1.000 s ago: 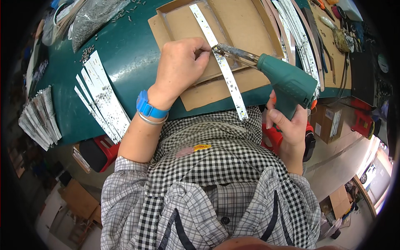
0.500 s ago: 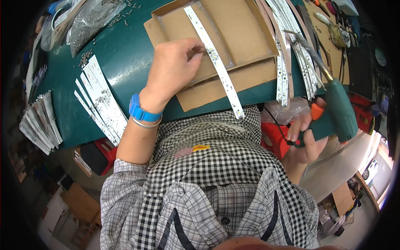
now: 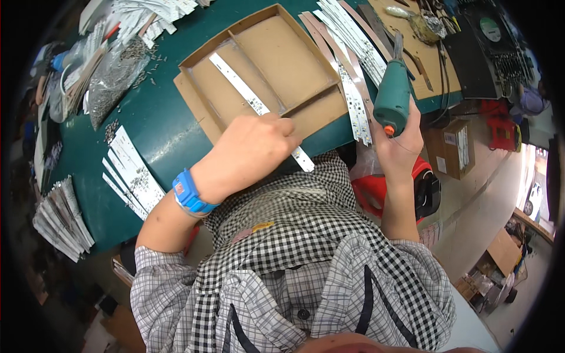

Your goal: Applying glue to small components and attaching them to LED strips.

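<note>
Head view: left grip (image 3: 253,148) now farther down the white strip (image 3: 238,84).

Table (image 3: 159,188): dark green, glossy top, soft sheen on its left part. Seat (image 3: 366,191): red, partly hidden, below the table's near edge. Carton (image 3: 449,150): brown, on the floor to the right. Floor (image 3: 465,215): pale grey, one dark line running across. Cardboard (image 3: 503,250): brown sheet, lower right. Opening (image 3: 534,162): far right, bright with daylight; wheel (image 3: 534,194) visible there.
</note>
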The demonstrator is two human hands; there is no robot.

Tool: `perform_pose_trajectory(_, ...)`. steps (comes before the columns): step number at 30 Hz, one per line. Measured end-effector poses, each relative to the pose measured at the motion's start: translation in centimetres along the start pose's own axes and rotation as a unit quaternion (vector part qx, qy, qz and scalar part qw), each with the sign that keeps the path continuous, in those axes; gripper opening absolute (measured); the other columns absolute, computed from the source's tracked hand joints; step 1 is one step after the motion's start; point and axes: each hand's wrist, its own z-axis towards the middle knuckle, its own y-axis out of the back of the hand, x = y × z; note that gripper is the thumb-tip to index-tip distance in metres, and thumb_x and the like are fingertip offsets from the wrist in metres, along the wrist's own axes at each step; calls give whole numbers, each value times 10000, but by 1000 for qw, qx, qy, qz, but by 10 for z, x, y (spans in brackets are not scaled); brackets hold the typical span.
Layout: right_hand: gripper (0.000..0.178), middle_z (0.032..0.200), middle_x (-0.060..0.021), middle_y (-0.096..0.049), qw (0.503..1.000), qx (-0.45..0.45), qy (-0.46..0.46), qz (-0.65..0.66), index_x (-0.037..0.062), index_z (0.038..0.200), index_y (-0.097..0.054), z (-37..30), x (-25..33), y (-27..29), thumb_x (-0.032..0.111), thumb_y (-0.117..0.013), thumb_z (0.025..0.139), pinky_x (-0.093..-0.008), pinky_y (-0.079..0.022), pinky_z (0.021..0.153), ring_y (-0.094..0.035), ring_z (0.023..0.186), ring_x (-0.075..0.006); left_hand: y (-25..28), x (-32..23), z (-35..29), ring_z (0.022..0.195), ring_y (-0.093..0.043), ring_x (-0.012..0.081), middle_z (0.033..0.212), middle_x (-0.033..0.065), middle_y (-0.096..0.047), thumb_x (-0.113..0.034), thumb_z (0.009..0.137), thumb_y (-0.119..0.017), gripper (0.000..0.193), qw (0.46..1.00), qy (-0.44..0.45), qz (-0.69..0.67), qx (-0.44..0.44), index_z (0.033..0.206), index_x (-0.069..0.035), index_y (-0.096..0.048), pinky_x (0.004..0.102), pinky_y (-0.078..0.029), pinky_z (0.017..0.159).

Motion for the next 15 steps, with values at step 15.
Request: perform_pose_trajectory(15,507,1023,-126,-717,996,-4,78,-36,-11,1266,-592,2,-9,-25,147,-808,836,-306,-530,841,-695,886,-202,49,-25,-149,746,-582,192,767,45,-505,-110,709,-661,86,983,159,81,43,721,-28,-637,312,-536,569)
